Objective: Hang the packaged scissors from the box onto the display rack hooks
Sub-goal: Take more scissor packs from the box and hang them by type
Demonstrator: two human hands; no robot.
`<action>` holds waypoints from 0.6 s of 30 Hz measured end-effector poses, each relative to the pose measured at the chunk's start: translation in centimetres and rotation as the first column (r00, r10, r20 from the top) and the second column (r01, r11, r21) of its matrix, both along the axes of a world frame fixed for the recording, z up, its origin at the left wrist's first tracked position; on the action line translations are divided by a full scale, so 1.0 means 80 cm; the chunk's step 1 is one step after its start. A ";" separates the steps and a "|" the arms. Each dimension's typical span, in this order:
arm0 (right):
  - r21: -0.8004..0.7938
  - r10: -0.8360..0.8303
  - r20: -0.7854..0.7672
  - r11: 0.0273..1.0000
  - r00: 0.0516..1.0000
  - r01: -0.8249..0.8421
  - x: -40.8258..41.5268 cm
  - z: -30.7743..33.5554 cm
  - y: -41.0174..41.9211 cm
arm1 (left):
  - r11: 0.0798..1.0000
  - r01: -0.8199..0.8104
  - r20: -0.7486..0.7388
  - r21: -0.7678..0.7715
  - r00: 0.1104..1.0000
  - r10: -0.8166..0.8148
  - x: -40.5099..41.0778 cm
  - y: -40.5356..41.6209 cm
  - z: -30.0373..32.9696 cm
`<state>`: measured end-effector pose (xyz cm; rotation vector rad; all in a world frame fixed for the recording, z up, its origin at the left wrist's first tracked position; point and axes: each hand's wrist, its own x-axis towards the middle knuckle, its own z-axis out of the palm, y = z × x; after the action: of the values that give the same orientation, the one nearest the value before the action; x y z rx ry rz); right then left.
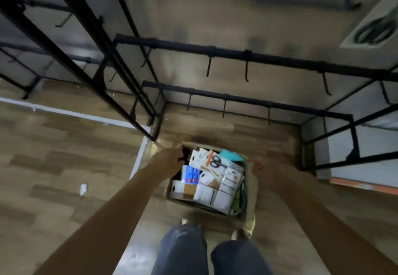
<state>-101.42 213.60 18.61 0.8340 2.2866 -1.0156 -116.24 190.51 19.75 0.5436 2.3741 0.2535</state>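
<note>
My left hand [172,156] grips the far left corner of the box [251,190], fingers curled over the rim so their tips are hidden inside. My right hand [261,168] is at the right rim; it is blurred and close in colour to the cardboard, so I cannot tell whether its fingers curl round the edge or only rest against it. Both forearms run down out of the picture.

The box sits on the wood floor [53,145] just ahead of my knees [206,251], which hide its near edge. It is packed with flat carded packs lying at all angles. Only one pack [215,162] plainly shows scissors, black-handled on a white card with an orange strip, near the top of the pile toward the far side. What the other cards hold is too small and smeared to read; a teal piece [231,156] sits at the far end and something green lies along the right wall.

Beyond the box stands the black rack [247,55], its crossbars carrying bare hooks [246,72]. At the upper right edge a carded pack [374,28] with dark loop handles is cut off by the frame. A scrap of white paper [83,189] lies on the floor to the left.
</note>
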 end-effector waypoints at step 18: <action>-0.041 -0.656 0.215 0.734 0.723 0.678 0.101 -0.527 -0.068 | 0.964 -0.258 0.273 0.063 0.934 0.231 0.095 0.031 -0.518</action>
<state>-93.31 208.18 -23.52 1.7013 1.7459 -1.2786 -108.68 192.99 -21.72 0.2373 2.1726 0.5241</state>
